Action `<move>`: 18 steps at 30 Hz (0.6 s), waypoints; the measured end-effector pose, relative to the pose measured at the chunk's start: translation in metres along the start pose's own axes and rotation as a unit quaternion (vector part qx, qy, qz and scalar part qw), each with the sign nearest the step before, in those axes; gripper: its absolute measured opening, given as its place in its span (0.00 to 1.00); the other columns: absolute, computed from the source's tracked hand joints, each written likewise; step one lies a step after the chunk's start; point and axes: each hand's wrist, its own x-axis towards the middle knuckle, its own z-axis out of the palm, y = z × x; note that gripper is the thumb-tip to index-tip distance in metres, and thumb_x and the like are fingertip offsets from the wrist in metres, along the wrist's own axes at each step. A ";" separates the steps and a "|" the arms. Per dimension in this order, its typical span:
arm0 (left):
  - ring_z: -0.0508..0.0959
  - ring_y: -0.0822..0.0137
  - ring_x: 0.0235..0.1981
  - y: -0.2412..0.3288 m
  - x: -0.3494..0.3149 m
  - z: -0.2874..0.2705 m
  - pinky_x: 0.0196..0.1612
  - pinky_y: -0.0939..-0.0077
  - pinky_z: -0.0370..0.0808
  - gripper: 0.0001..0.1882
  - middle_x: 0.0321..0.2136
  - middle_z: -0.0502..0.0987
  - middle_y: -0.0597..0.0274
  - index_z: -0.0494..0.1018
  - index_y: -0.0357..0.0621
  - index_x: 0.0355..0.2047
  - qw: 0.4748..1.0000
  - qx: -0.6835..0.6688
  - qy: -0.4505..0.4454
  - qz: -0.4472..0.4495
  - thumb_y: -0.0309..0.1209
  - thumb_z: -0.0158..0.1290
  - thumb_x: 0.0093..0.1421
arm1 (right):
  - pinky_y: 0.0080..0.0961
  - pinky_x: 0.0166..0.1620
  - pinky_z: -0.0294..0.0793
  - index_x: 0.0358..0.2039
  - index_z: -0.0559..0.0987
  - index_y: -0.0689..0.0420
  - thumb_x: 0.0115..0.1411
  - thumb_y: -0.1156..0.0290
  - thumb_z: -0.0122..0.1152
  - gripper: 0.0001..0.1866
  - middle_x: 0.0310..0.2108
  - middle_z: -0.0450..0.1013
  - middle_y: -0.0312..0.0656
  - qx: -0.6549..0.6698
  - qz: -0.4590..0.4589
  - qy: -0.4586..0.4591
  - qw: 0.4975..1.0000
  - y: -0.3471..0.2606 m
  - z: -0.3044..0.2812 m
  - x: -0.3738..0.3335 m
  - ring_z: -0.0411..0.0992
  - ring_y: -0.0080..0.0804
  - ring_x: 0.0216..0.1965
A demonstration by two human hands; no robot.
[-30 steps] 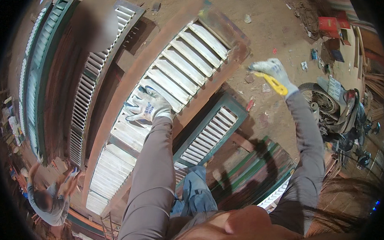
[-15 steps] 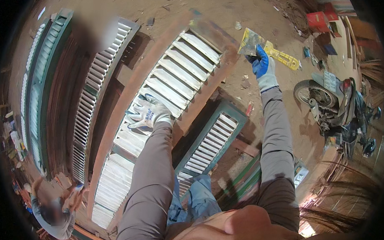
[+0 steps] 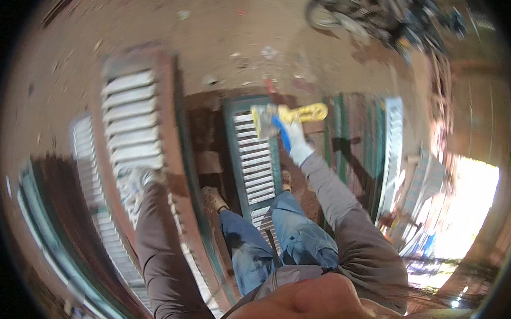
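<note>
My left hand, in a pale glove, lies with its fingers spread on the white slats of a brown-framed louvred shutter. Motion blurs its fingertips. My right hand, in a white and blue glove, grips a putty knife close to where blade meets handle. The yellow handle points right, and the wide, stained blade points left. Beneath it, a green-framed shutter with white slats lies between my feet, lower than the brown one. The putty knife is held above that shutter's far end.
More shutters stand or lie to the left, beside a dark green frame. Green strips and a white slatted panel are at the right. A motorbike is at the far right, with litter on the dirt floor.
The view has swung right, so the motorbike now sits near the top and the co-worker is out of sight. My right hand has brought the putty knife nearer, over the green shutter.
</note>
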 end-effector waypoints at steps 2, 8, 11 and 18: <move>0.70 0.42 0.46 0.007 0.007 0.004 0.40 0.45 0.69 0.22 0.53 0.66 0.44 0.66 0.46 0.54 1.000 -0.007 0.010 0.029 0.43 0.37 0.66 | 0.25 0.57 0.68 0.61 0.67 0.59 0.58 0.79 0.58 0.28 0.55 0.69 0.40 -0.071 -0.068 0.073 0.992 0.019 -0.058 -0.068 0.69 0.27 0.53; 0.73 0.44 0.43 0.032 0.002 0.011 0.37 0.50 0.73 0.20 0.52 0.67 0.43 0.67 0.45 0.53 0.979 -0.046 0.118 0.159 0.42 0.38 0.66 | 0.30 0.50 0.72 0.43 0.72 0.55 0.51 0.84 0.52 0.18 0.41 0.74 0.39 -0.029 -0.044 0.357 0.932 0.050 -0.275 -0.241 0.72 0.32 0.44; 0.74 0.45 0.41 0.015 -0.049 0.015 0.35 0.52 0.74 0.20 0.51 0.67 0.42 0.68 0.45 0.52 0.929 -0.117 0.267 0.228 0.41 0.39 0.66 | 0.26 0.35 0.73 0.36 0.73 0.52 0.55 0.80 0.53 0.10 0.28 0.72 0.34 -0.183 0.068 0.565 0.802 0.067 -0.399 -0.318 0.72 0.26 0.32; 0.76 0.46 0.40 -0.114 -0.293 0.001 0.36 0.56 0.78 0.19 0.48 0.68 0.40 0.69 0.42 0.50 0.910 0.253 0.117 0.307 0.41 0.43 0.65 | 0.33 0.28 0.67 0.34 0.75 0.58 0.56 0.59 0.61 0.15 0.24 0.70 0.36 0.185 0.092 0.777 0.595 0.111 -0.625 -0.482 0.68 0.30 0.24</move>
